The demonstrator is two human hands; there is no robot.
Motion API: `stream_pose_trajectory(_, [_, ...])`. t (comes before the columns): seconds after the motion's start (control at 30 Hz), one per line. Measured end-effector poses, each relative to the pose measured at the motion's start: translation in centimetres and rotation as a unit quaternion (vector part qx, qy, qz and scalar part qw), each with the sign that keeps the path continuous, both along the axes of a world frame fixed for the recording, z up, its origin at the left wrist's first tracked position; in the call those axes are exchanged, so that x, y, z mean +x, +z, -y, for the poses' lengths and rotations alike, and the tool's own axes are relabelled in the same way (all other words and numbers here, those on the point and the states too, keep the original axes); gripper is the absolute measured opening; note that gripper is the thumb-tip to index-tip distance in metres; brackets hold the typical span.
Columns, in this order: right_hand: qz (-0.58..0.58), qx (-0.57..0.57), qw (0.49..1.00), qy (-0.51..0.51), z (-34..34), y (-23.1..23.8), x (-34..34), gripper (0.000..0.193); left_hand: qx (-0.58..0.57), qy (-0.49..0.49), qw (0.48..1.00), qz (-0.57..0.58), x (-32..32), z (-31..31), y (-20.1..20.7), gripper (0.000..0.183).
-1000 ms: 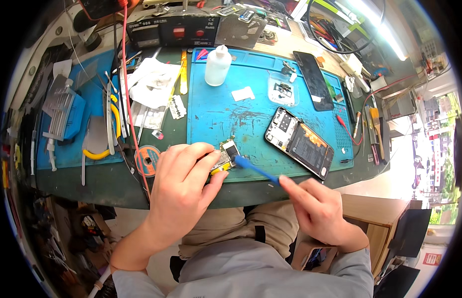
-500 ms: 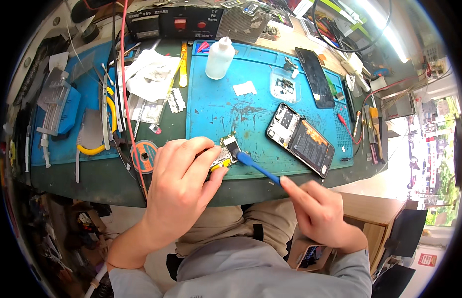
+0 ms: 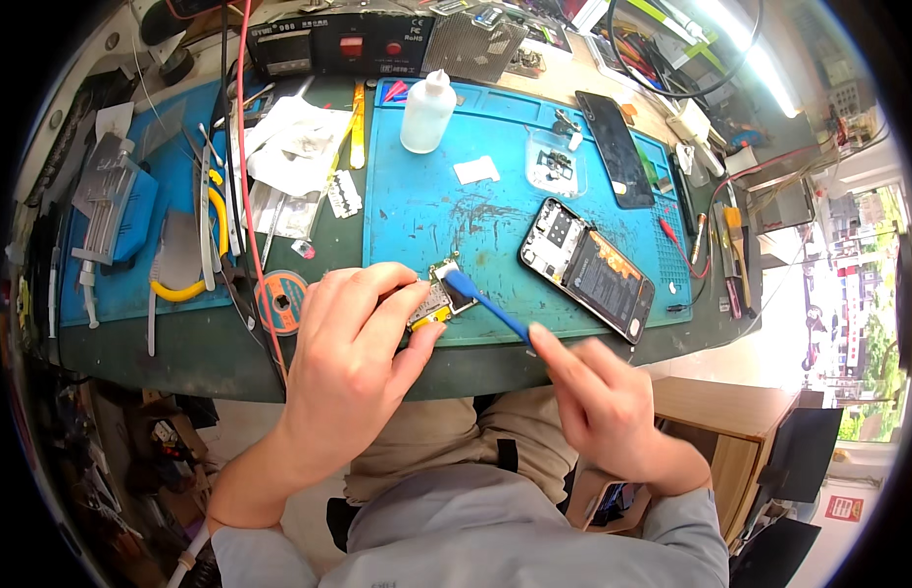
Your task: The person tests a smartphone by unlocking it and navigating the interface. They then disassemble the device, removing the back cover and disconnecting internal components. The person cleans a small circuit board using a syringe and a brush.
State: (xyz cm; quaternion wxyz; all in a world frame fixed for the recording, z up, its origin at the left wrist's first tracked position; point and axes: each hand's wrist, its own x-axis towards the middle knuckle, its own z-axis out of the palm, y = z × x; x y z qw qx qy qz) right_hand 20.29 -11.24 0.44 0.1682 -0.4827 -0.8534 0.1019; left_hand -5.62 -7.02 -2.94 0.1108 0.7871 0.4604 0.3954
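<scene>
My left hand (image 3: 353,343) pinches a small phone circuit board (image 3: 431,307) between thumb and fingers, near the front edge of the blue mat (image 3: 417,216). Yellow tape shows along the board's near side, and the fingers cover its left part. In my right hand (image 3: 603,397) is a slim blue plastic tool (image 3: 495,316) with a broad flat head. That head lies over the board's right part and hides some of it; whether it has bristles I cannot make out. To the right, an opened phone (image 3: 588,269) with its battery exposed rests tilted on the mat.
A white squeeze bottle (image 3: 428,116) stands at the mat's back. Nearby are a clear tray of small parts (image 3: 556,167), a dark phone screen (image 3: 615,147) and a white scrap (image 3: 476,171). An orange spool (image 3: 282,302) and a red cable (image 3: 248,196) are at the left.
My right hand and the blue tool have moved left and slightly up, bringing the tool's head farther over the board. My left hand keeps its hold; the whole view has shifted slightly.
</scene>
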Motion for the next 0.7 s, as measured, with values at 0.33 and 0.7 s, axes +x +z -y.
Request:
stream_pose_trajectory(0.33, [0.02,0.016,1.0,-0.015,2.8,0.1,0.0,0.066,-0.004,-0.002,1.0,0.014,0.0,0.0,0.0,0.033])
stream_pose_trajectory(0.7, [0.026,0.036,0.999,-0.029,2.5,0.2,-1.2,0.066,-0.015,-0.002,1.0,0.021,0.0,0.2,0.0,0.034])
